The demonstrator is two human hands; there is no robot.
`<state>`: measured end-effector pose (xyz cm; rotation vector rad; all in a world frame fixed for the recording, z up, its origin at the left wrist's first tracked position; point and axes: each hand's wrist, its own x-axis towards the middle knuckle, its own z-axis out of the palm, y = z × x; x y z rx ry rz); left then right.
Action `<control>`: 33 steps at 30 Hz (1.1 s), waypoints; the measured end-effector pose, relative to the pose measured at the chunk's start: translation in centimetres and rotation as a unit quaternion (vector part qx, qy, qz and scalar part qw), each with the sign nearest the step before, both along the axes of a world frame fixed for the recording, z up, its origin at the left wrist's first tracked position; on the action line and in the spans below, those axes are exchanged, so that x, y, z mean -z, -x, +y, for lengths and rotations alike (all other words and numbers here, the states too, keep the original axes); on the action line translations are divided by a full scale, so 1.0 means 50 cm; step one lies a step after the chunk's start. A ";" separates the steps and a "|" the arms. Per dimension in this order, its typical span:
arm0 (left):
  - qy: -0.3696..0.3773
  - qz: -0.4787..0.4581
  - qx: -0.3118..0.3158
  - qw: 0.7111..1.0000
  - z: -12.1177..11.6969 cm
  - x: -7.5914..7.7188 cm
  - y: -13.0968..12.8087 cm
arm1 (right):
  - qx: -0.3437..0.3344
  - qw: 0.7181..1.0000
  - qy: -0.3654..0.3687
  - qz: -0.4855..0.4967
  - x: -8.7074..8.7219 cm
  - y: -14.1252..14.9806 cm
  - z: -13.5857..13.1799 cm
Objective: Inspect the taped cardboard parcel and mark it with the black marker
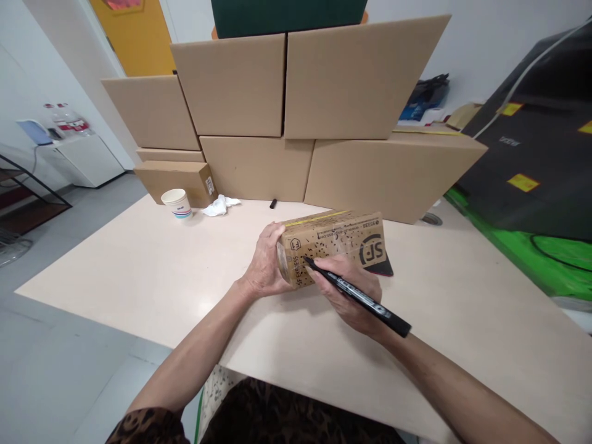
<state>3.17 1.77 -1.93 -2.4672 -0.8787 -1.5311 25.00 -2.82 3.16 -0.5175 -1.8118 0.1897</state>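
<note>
A small brown cardboard box point(342, 246) with SF Express print is tilted above the table, its near face covered in many short black marks. My left hand point(266, 262) grips the box by its left end, thumb on top and fingers underneath. In my right hand point(349, 290) is a black marker pen point(365, 299), pinched near its tip, which is at the box's face by the left-hand lettering. Beneath the box's right end, part of a dark flat object point(383, 266) sticks out. A black marker cap point(273, 203) lies farther back on the table.
Large cardboard boxes point(342, 86) are stacked along the back of the pale table point(115, 265). A paper cup point(177, 203), a crumpled white tissue point(221, 205) and a smaller carton point(173, 179) stand at the back left. Green material point(522, 246) lies beyond the right edge.
</note>
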 end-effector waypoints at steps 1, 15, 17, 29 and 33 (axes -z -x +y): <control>0.005 0.000 0.001 1.000 0.000 0.000 0.000 | 0.005 1.000 0.001 0.011 -0.004 -0.002 0.000; 0.139 -0.070 -0.003 0.988 -0.008 0.008 0.024 | 0.093 0.893 0.401 0.181 0.020 -0.168 0.014; 0.171 -0.097 0.001 0.980 -0.007 0.010 0.025 | 0.110 0.849 0.502 0.118 0.045 -0.191 0.011; 0.230 -0.179 0.017 0.956 -0.022 0.000 0.010 | 0.173 0.760 0.475 -0.409 0.073 -0.169 0.013; 0.238 -0.188 0.008 0.953 -0.019 0.004 0.013 | 0.174 0.777 0.472 -0.379 0.070 -0.180 0.014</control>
